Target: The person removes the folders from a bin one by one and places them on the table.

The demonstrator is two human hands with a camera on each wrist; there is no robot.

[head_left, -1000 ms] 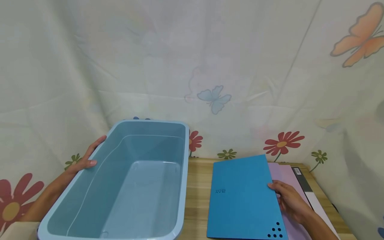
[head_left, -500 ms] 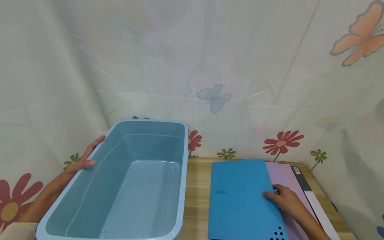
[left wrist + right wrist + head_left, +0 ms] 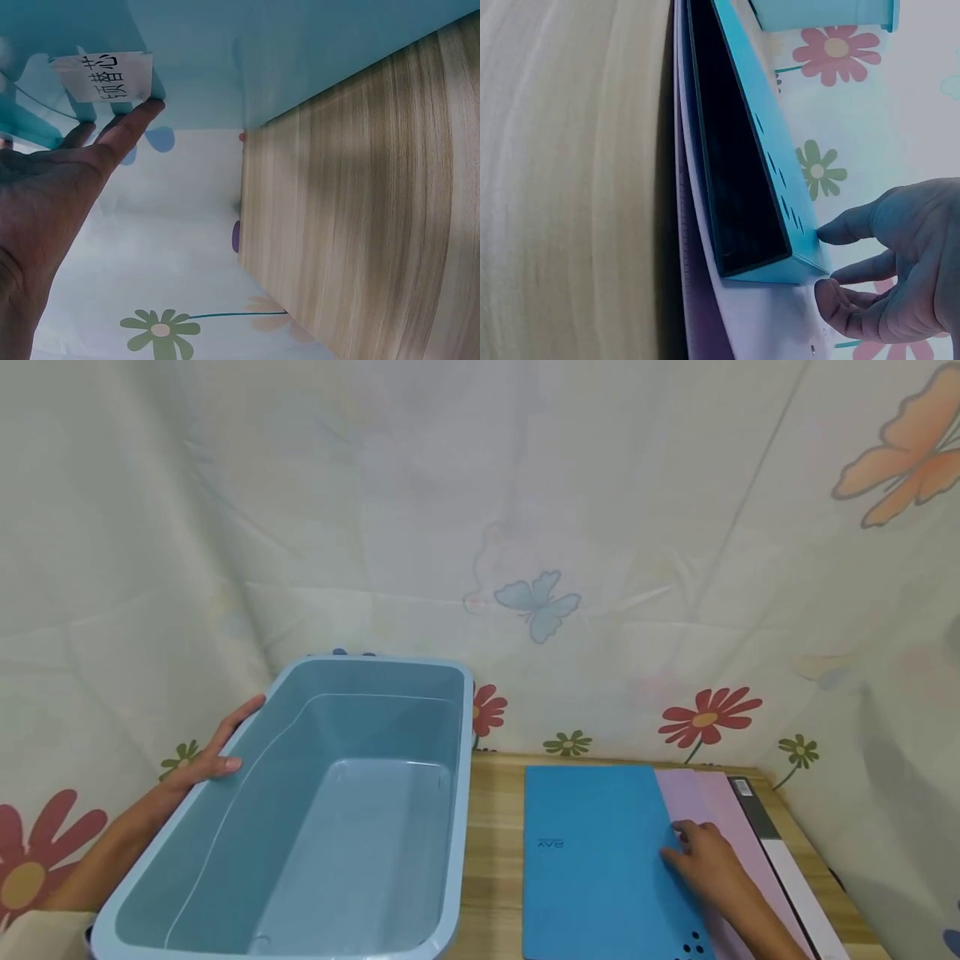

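Note:
A light blue plastic tub [image 3: 375, 827] fills the left of the head view, bare inside. My left hand [image 3: 206, 760] holds its left rim, thumb inside and fingers along the outer wall. The left wrist view shows these fingers [image 3: 124, 135] near a white label [image 3: 105, 77] with black characters. On the right lies a blue file holder [image 3: 592, 860], its dark open side showing in the right wrist view. My right hand [image 3: 708, 860] is at its right edge, fingers loosely bent, with the thumb tip and fingertips right by the edge.
Under the blue file holder lie pink and lilac flat folders [image 3: 720, 802]. Beside them is a white one with a black band [image 3: 757, 810]. The wood-grain table [image 3: 495, 860] meets a flower-and-butterfly curtain [image 3: 420, 527] at the back.
The blue file holder has come down from a tilt to lie flatter on the folders. My right hand has loosened at its edge and slid slightly. The left hand and tub stay put.

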